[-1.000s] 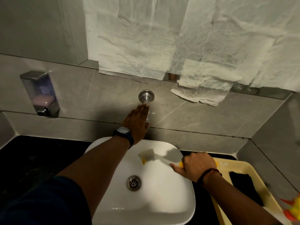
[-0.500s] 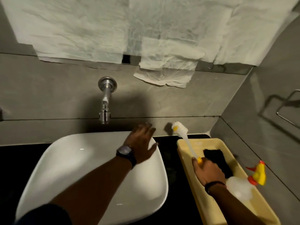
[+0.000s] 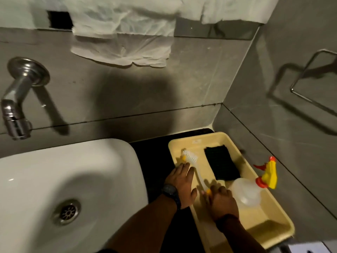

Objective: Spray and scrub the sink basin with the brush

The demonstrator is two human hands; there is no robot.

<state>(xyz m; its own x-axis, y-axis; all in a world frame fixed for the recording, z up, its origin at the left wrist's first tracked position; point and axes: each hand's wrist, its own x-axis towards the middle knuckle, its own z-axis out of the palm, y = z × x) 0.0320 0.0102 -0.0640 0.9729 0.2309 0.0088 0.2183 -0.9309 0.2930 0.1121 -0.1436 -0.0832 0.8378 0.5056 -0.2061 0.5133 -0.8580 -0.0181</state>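
The white sink basin point(image 3: 76, 172) fills the lower left, its metal drain point(image 3: 67, 212) in the bottom. To its right stands a cream tray point(image 3: 269, 212) on the black counter. A white brush point(image 3: 191, 159) with a yellow-tipped handle lies in the tray's left part, head pointing away from me. My right hand point(image 3: 221, 201) is closed on the handle's near end. My left hand point(image 3: 182, 183), with a watch on the wrist, rests flat with spread fingers on the tray's left rim, next to the brush. A clear spray bottle point(image 3: 246, 192) with a yellow and red trigger lies in the tray.
A chrome tap point(image 3: 16, 99) juts from the grey tiled wall above the basin. A black cloth point(image 3: 220, 162) lies in the tray's far part. A metal towel ring point(image 3: 313, 79) hangs on the right wall. Crumpled white paper point(image 3: 120, 50) covers the mirror.
The brush has come down from the air into the tray, still in my right hand. My left hand moved right from the basin's rim to the tray's edge. The view turned right.
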